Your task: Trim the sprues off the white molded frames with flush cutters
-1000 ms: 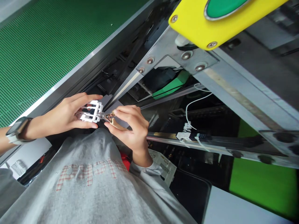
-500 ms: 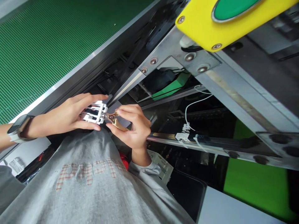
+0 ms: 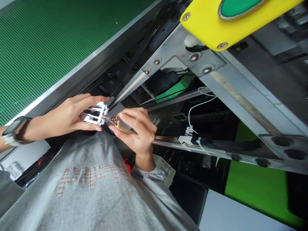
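Between the thumb and fingers of my left hand [image 3: 69, 114] sits a white plastic frame [image 3: 97, 114] with open slots. My right hand [image 3: 137, 128] is closed round the cream handles of small pliers or cutters [image 3: 121, 126]. Their metal jaws meet the right edge of the white frame, in front of my chest. The fine detail at the jaw tips is too small to make out. A dark-faced watch [image 3: 18, 128] is on my left wrist.
A green ribbed conveyor belt [image 3: 60, 41] with a metal edge runs along the upper left. To the right stands a metal frame [image 3: 207, 69] bearing a yellow box [image 3: 216, 29] with a green button. A white cable [image 3: 190, 110] hangs near the lower rail [image 3: 214, 152].
Both hands keep their hold, and the white frame with the pliers shifts very slightly left. The surroundings shift a little left as the view moves.
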### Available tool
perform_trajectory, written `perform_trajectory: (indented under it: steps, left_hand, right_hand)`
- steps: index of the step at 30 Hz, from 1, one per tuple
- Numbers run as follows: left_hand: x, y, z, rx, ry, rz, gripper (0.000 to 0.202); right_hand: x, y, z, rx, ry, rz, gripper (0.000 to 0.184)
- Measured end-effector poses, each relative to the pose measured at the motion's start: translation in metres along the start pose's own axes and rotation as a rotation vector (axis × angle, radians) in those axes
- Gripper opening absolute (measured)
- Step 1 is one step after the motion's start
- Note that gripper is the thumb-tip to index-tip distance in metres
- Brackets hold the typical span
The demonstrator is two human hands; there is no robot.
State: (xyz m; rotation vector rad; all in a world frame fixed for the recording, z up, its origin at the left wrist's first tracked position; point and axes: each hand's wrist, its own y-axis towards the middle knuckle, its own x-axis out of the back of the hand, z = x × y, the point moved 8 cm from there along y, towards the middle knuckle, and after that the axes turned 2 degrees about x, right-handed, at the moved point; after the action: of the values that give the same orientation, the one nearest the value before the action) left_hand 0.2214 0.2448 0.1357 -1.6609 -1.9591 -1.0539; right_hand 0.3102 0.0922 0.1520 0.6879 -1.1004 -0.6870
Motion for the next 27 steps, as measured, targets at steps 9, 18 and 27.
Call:
perform_trajectory:
  steps: [9,18,27]
  left_hand:
    - [-0.0002,-0.0007,0.0022,0.021,-0.014,-0.004,0.071]
    - [0.0001,0.0,0.0033,0.052,-0.014,0.011,0.071]
    - [0.0009,0.0001,0.0041,0.042,-0.02,0.013,0.071]
  right_hand:
    - [-0.0013,-0.0006,-0.0017,-0.001,0.017,0.015,0.022]
    - [-0.0008,0.0015,-0.0017,0.023,-0.002,0.027,0.022]
    - [-0.0006,0.0016,-0.0013,0.036,-0.007,0.031,0.02]
